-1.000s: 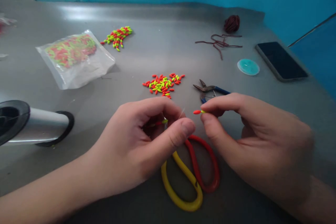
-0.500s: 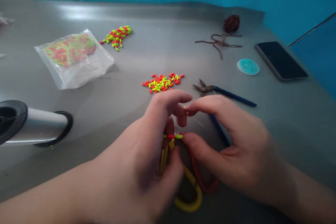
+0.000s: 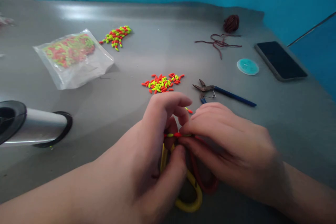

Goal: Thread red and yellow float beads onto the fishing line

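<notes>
My left hand [image 3: 154,147] and my right hand [image 3: 228,150] meet at the near middle of the grey table [image 3: 162,52], fingers pinched together. Between the fingertips runs a short row of red and yellow-green oval beads [image 3: 173,135]; each hand pinches one end of it. One more bead [image 3: 189,111] pokes out above my right knuckles. Under both hands lie scissors with a yellow and a red handle loop [image 3: 187,199], mostly hidden.
A loose pile of beads [image 3: 161,83] lies just beyond the hands, another pile [image 3: 115,36] farther back. A clear bag of beads [image 3: 72,56] sits left, a silver spool [image 3: 31,124] at the left edge. Blue-handled pliers [image 3: 220,92], a teal disc [image 3: 247,67], a phone [image 3: 280,60] and dark red cord [image 3: 223,38] lie right.
My hands have come together and dropped toward me, over the scissors. A second ago my right hand held a single bead apart from the left; now both pinch the bead row.
</notes>
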### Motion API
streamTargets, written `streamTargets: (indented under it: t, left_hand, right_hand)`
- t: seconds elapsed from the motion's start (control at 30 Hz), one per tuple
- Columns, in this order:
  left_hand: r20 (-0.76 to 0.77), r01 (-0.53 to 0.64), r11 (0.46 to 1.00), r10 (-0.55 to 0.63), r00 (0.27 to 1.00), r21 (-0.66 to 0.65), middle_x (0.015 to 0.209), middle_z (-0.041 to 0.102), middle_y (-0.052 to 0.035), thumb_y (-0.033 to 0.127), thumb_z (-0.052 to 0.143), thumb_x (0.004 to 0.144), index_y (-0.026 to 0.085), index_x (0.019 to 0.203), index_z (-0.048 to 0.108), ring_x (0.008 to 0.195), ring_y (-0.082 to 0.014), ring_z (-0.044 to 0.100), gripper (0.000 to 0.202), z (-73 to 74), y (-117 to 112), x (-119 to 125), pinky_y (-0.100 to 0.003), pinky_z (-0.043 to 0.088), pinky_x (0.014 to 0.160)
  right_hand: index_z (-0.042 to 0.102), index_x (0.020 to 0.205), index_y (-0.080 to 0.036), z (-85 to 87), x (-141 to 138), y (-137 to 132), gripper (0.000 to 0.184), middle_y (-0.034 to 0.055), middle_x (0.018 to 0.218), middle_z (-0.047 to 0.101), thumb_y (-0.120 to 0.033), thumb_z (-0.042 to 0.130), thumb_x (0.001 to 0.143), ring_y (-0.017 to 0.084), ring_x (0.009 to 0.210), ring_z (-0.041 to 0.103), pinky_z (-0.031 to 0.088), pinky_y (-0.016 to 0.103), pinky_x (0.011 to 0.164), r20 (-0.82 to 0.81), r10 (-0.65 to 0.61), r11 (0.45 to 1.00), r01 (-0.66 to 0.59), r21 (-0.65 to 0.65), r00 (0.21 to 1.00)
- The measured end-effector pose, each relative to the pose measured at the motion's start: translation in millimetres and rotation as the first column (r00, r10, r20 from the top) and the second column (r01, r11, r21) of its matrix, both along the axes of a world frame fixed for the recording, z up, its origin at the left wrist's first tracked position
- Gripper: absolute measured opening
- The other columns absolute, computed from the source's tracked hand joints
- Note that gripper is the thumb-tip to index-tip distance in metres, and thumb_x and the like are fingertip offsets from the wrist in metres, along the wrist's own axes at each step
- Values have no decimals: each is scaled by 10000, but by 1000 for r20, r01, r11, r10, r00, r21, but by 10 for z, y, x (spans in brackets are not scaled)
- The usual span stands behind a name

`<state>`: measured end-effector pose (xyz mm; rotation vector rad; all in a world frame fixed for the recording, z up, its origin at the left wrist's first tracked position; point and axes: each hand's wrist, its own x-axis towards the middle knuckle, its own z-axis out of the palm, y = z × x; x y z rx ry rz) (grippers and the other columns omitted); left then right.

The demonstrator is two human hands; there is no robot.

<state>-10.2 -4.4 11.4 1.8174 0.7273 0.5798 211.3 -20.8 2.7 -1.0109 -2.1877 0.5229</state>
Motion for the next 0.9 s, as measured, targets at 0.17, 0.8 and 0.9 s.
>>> streamTargets:
  t: [0.17, 0.8, 0.9]
  left_hand:
    - [-44, -155, 977, 150, 988, -146, 988, 769, -11, 202, 593, 1058, 299, 1198, 599, 967, -218, 779, 170, 14, 10, 29, -278, 654, 774]
    - [-178, -310, 948, 294, 939, -68, 743, 617, 28, 343, 535, 1109, 246, 937, 618, 656, -158, 538, 214, 13, 145, 45, -270, 433, 541]
    - [-160, -404, 912, 390, 907, -65, 733, 559, 31, 348, 553, 1104, 239, 933, 596, 649, -153, 481, 207, -17, 187, 43, -278, 405, 552]
  right_hand:
    - [722, 1035, -218, 29, 17, -14, 108, 23, 912, 800, -120, 679, 1031, 198, 845, 753, 615, 363, 804, -11, -100, 995, 100, 20, 995]
    - [729, 929, -215, 48, -18, -24, 113, -6, 845, 806, -112, 732, 975, 172, 764, 742, 580, 321, 757, 40, -248, 966, 243, 90, 968]
    - [754, 938, -207, 56, -16, -31, 109, -16, 849, 811, -100, 759, 949, 155, 781, 742, 571, 282, 762, 38, -281, 955, 276, 106, 959]
